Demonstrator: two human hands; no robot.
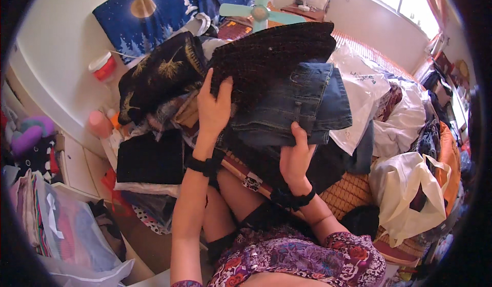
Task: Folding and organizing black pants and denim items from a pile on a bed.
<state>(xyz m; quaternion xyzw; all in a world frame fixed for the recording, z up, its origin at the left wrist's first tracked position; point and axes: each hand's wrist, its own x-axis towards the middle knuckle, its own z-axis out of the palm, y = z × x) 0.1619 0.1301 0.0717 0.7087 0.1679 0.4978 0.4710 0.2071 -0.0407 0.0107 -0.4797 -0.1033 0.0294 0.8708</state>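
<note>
My left hand (215,108) is at the left edge of a black ribbed garment (265,62), thumb and index finger apart; its other fingers are hidden. Folded dark blue jeans (284,110) lie against this garment, waistband and belt loop showing. My right hand (298,160) grips the lower edge of the jeans, thumb on top. Beyond the left hand lies a folded black cloth with gold tree-like motifs (169,66). Beside my left wrist sits a folded black garment (150,158) on a pile.
Right of the jeans lie a white plastic bag (357,91) bearing writing and a cream handled bag (407,198). A pale green fan (260,13) stands beyond. A woven mat (346,196) covers the surface at right. Lower left holds a clear bag of folded clothes (77,229).
</note>
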